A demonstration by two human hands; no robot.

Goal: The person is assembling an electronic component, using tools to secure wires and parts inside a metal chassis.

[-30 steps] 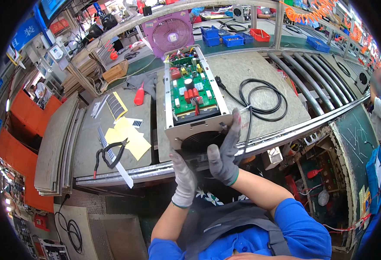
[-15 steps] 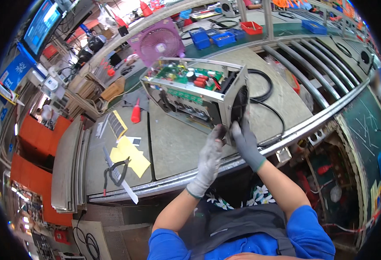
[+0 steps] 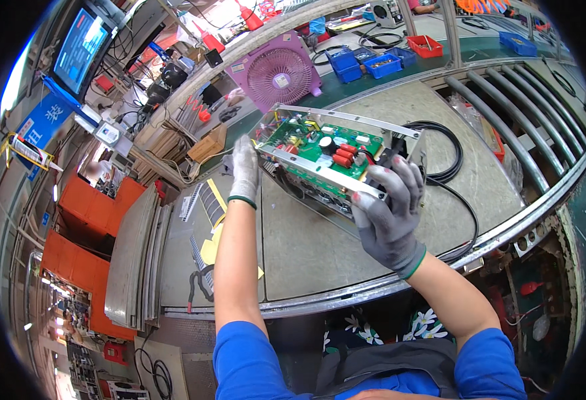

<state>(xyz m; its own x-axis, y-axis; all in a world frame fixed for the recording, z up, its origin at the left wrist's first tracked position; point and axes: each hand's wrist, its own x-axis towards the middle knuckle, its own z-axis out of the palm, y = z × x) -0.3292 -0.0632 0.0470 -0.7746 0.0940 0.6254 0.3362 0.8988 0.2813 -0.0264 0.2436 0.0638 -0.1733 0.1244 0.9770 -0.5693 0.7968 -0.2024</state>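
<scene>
An open metal chassis [image 3: 319,170] with a green circuit board [image 3: 309,143] carrying red and black components is lifted and tilted above the grey bench mat [image 3: 306,247]. My left hand [image 3: 244,170], in a grey glove, grips the chassis at its left end. My right hand [image 3: 389,213], also gloved, grips the right end, fingers wrapped over the edge. A black cable [image 3: 449,157] runs from the chassis's right side across the mat.
A pink desk fan [image 3: 279,70] stands behind the chassis. Blue and red parts bins [image 3: 379,57] sit at the back. Yellow sheets [image 3: 209,250] and a black tool lie left of my arm. Metal rails [image 3: 506,113] run along the right. A monitor [image 3: 79,47] hangs top left.
The chassis has been turned from standing on its end to lying sideways in the air. My left hand moved from the near end out to the left end.
</scene>
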